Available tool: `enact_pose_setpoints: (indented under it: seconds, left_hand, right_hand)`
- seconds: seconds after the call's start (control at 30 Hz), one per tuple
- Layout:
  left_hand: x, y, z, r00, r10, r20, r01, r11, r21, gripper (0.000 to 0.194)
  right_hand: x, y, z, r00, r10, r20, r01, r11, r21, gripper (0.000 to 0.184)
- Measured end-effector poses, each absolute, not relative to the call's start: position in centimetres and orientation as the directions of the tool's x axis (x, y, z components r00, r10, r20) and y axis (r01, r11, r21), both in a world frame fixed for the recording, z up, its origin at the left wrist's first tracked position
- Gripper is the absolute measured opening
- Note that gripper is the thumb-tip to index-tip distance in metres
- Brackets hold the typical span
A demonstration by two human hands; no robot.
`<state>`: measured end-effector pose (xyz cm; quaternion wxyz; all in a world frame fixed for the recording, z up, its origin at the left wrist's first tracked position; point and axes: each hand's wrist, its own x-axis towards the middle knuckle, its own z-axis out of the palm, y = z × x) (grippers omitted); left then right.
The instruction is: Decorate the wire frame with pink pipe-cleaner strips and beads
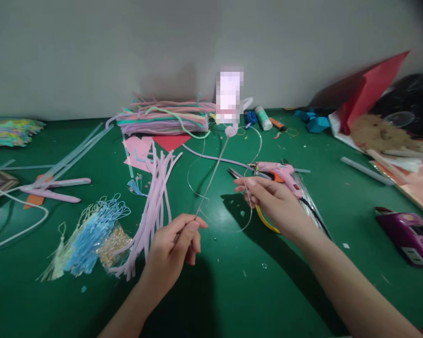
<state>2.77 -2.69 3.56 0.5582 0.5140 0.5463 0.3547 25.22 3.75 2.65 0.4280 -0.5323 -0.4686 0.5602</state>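
My left hand point(178, 244) pinches the lower end of a thin metal wire point(213, 176) that slants up to a small pink fuzzy ball point(231, 130) at its far tip. My right hand point(270, 199) is closed around yellow-handled pliers point(264, 220), whose grey jaws point(236, 174) point left toward the wire. Loops of the same thin wire curve between the two hands. A pink glue gun point(280, 172) lies just behind my right hand.
A bundle of lilac pipe cleaners point(155, 206) lies left of my left hand, beside blue tassels point(91, 230) and a bag of gold beads point(114, 244). A stack of pastel pipe cleaners point(165, 117) sits at the wall. Glue sticks point(364, 170), red paper point(370, 89) and a purple tool point(409, 234) lie right.
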Motion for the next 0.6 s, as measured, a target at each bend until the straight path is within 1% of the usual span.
enact_pose_setpoints:
  seconds: [0.03, 0.1, 0.13, 0.2, 0.27, 0.3, 0.37, 0.43, 0.5, 0.6]
  left_hand:
    - [2.6, -2.6, 3.6, 0.171, 0.952, -0.254, 0.145, 0.231, 0.962, 0.029]
    - [2.3, -2.5, 3.7, 0.229, 0.938, -0.259, 0.083, 0.246, 0.966, 0.032]
    - [2.2, -2.5, 3.8, 0.272, 0.927, -0.259, 0.04, 0.257, 0.965, 0.034]
    - [2.1, -2.6, 3.6, 0.357, 0.899, -0.252, -0.066, 0.293, 0.954, 0.038]
    - [2.1, -2.8, 3.3, 0.415, 0.879, -0.234, -0.182, 0.332, 0.925, 0.039]
    - [2.1, -3.0, 3.1, 0.435, 0.873, -0.222, -0.235, 0.348, 0.908, 0.039]
    - [2.3, -3.2, 2.7, 0.454, 0.868, -0.201, -0.322, 0.37, 0.871, 0.037]
    - [2.6, -3.3, 2.4, 0.451, 0.871, -0.194, -0.377, 0.383, 0.843, 0.035]
    - [2.8, -3.3, 2.4, 0.431, 0.881, -0.193, -0.412, 0.383, 0.827, 0.033]
    - [3.0, -3.0, 2.7, 0.419, 0.89, -0.182, -0.45, 0.377, 0.809, 0.032]
  right_hand:
    - [24.8, 3.9, 2.6, -0.103, 0.968, -0.229, 0.013, -0.228, -0.973, 0.035]
    - [23.6, 3.9, 2.8, -0.2, 0.93, -0.309, -0.061, -0.327, -0.943, 0.036]
    - [23.0, 3.9, 2.9, -0.273, 0.894, -0.355, -0.115, -0.396, -0.911, 0.036]
    - [21.8, 3.9, 3.4, -0.458, 0.785, -0.418, -0.205, -0.551, -0.809, 0.037]
    - [20.8, 3.8, 3.7, -0.607, 0.685, -0.403, -0.274, -0.656, -0.703, 0.035]
    - [20.5, 3.8, 3.7, -0.643, 0.669, -0.373, -0.321, -0.678, -0.662, 0.032]
    - [19.9, 3.7, 3.7, -0.646, 0.699, -0.306, -0.424, -0.662, -0.617, 0.027]
    - [19.5, 3.5, 3.5, -0.599, 0.755, -0.267, -0.48, -0.605, -0.635, 0.025]
    - [19.4, 3.1, 3.5, -0.55, 0.8, -0.237, -0.466, -0.531, -0.708, 0.027]
    - [19.8, 2.4, 3.8, -0.5, 0.853, -0.151, -0.394, -0.379, -0.837, 0.032]
